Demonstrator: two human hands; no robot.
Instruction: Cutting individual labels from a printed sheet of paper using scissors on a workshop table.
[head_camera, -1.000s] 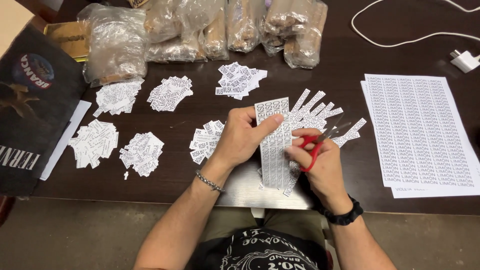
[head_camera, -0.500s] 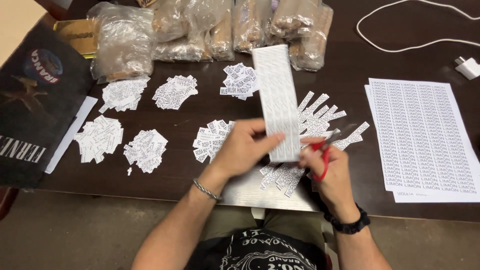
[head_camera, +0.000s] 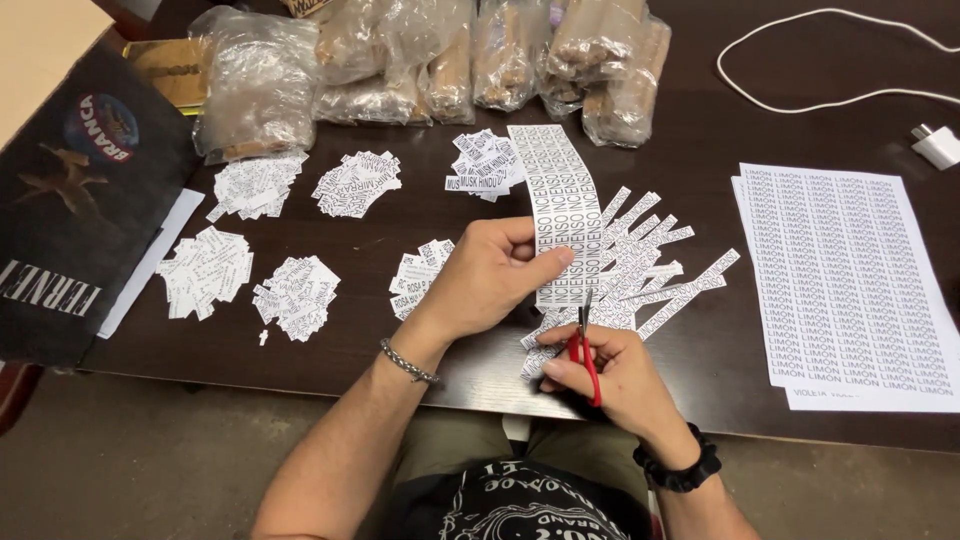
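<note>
Head view: left hand (head_camera: 490, 275) pinches printed paper strip (head_camera: 556, 210) taut w/ bottom edge at red scissors (head_camera: 584, 345), gripped in right hand (head_camera: 615, 385), blades nearly closed.

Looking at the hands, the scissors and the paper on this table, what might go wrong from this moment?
1. The left hand pinches the printed paper strip close to the blades of the red scissors in the right hand; a fingertip might get nicked.
2. The strip curves upward, held at one end only, so a cut may run crooked through the print.
3. The cut strips lie loose beside the hands; a sleeve or wrist could scatter them into the label piles.
</note>
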